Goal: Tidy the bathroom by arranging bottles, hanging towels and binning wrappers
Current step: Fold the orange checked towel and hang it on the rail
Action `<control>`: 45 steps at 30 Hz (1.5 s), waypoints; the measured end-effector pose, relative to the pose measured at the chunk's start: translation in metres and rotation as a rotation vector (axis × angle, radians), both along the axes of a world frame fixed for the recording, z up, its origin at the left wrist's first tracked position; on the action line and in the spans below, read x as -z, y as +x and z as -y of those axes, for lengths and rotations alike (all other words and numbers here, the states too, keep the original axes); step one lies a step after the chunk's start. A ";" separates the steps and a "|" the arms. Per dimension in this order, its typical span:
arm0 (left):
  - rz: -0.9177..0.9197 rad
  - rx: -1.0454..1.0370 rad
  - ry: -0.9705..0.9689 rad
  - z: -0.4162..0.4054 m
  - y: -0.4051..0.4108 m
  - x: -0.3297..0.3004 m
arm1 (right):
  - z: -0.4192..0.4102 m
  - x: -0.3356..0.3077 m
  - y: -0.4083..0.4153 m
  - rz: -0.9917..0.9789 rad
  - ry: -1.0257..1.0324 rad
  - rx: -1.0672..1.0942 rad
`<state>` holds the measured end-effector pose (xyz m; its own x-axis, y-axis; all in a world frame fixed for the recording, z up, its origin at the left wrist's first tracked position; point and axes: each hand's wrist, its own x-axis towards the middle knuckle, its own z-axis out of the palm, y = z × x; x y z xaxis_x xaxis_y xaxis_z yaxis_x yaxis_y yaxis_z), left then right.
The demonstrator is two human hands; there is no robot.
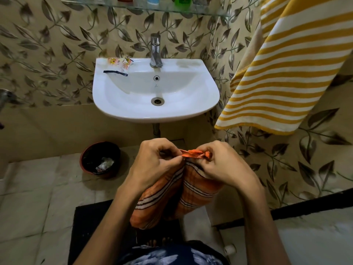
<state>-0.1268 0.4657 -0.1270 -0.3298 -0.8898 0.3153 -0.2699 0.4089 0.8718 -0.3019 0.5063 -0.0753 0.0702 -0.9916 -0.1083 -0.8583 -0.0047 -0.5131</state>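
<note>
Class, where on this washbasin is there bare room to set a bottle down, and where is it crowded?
Free: the washbasin ledge right of the tap, and its right rim. Crowded: the left back corner, where wrappers and a dark strip lie.

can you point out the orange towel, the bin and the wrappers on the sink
orange towel (pixel 193 190): head view, on the striped cloth hanging below the hands.
bin (pixel 84 165): head view, on the red rim at its left side.
wrappers (pixel 119 62): head view, on the orange-yellow wrapper at the sink's back left corner.
</note>
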 end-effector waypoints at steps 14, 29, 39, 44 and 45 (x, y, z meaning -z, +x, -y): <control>-0.058 0.243 0.063 -0.006 -0.007 0.008 | -0.007 -0.012 -0.016 0.319 -0.264 0.046; 0.092 0.315 0.311 -0.011 -0.009 0.025 | -0.012 -0.016 -0.031 0.374 -0.370 0.255; 0.154 0.110 0.035 -0.004 -0.004 0.011 | -0.008 -0.014 -0.035 0.380 -0.325 0.666; 0.210 0.155 -0.086 -0.007 -0.012 -0.007 | -0.006 -0.014 0.000 0.302 -0.097 0.118; 0.197 0.165 -0.103 -0.008 -0.012 -0.011 | -0.005 -0.008 0.003 0.255 -0.042 0.043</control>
